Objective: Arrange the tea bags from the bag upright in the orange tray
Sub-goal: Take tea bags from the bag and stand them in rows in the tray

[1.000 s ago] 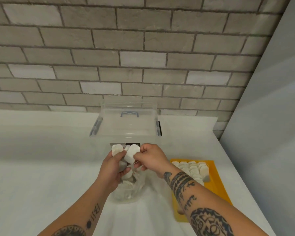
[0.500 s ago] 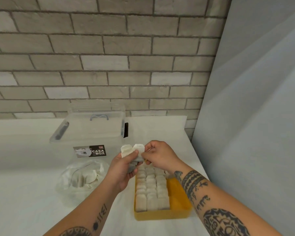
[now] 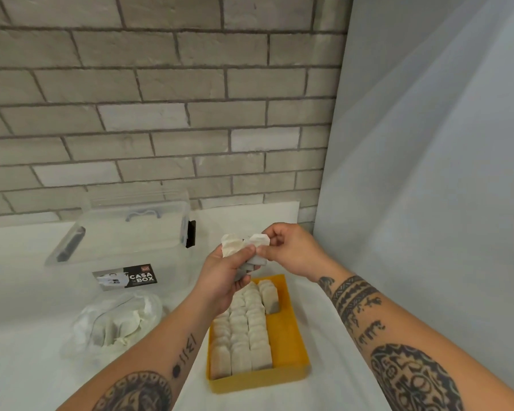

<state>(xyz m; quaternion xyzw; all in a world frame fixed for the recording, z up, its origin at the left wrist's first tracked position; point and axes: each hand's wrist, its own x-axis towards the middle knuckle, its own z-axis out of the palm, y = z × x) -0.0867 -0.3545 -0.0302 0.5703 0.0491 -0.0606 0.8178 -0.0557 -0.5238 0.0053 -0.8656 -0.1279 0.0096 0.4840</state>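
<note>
Tea bags (image 3: 234,247) sit bunched in my left hand (image 3: 221,280), fingers curled round them. My right hand (image 3: 293,252) pinches the top one. Both hang above the far end of the tray (image 3: 290,333). Below my fingers, upright rows fill the tray's left part; its right strip is bare. Left of my fingers lies the bag (image 3: 113,324), with more inside. Beyond it a clear box (image 3: 125,232) stands by the brick wall (image 3: 161,114).
</note>
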